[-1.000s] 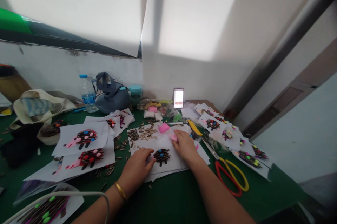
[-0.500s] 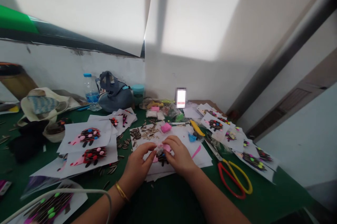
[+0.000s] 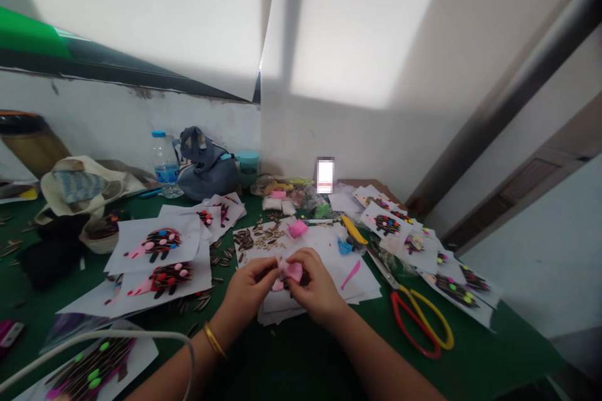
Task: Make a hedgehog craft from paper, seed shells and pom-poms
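Both hands meet over a stack of white paper point(image 3: 324, 250) at the table's middle. My left hand point(image 3: 254, 285) pinches the left edge of a piece of pink modelling clay point(image 3: 294, 272) that seems to sit in a thin clear wrapper. My right hand point(image 3: 316, 285) grips the same clay from the right, its fingers bent over it. A partly hidden hedgehog picture lies below the hands. Just beyond them is another pink clay lump point(image 3: 297, 229), beside sunflower seeds point(image 3: 263, 236). A pink plastic clay knife point(image 3: 350, 275) rests on the paper to the right.
Scissors point(image 3: 418, 319) with red and yellow handles lie right, near a yellow cutter point(image 3: 353, 229) and blue clay point(image 3: 345, 246). Hedgehog pictures point(image 3: 162, 244) are stacked left and right. A water bottle point(image 3: 165, 165), grey-blue bag point(image 3: 207, 169) and lit phone point(image 3: 325, 176) stand behind. A cable point(image 3: 141, 333) crosses front left.
The pink clay between my hands shows larger now and covers more of the picture below. My fingers have shifted slightly on it, and the view has moved a little.
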Motion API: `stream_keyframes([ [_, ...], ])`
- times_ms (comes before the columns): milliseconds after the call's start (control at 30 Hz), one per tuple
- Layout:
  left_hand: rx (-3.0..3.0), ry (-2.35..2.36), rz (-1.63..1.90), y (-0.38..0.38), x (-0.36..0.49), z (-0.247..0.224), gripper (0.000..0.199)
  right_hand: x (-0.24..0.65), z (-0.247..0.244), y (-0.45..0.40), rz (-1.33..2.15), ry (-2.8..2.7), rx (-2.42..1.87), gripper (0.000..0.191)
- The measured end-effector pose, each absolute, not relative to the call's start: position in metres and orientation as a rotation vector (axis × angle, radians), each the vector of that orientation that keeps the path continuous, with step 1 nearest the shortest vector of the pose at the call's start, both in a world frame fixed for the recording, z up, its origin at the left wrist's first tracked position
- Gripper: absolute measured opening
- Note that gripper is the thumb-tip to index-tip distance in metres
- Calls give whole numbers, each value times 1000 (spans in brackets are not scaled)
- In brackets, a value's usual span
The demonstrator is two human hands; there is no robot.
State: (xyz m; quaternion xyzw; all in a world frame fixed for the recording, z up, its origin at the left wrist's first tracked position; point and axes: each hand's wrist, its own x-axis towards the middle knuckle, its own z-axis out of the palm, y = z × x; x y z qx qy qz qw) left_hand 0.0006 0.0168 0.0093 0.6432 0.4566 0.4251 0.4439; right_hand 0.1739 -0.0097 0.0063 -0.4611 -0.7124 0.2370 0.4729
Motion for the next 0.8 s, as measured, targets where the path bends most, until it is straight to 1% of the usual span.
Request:
stream_keyframes([
  [167, 1501, 1120, 981, 15, 2, 14, 28, 175, 6, -9, 725, -1672, -1094, 42],
  [333, 1393, 1086, 1053, 12, 3, 19, 27, 180, 0, -5, 986, -1578, -1051, 36],
  [467, 1376, 1007, 1036, 10, 4, 17, 28, 183, -5, -4, 1194, -1494, -1018, 32],
  [633, 1512, 1041, 965, 12, 3, 7, 28, 187, -4, -4, 1170, -1544, -1065, 32],
  [800, 1402, 1072, 1170, 14, 2, 10, 25, 204, -3, 6, 996, -1600, -1186, 32],
])
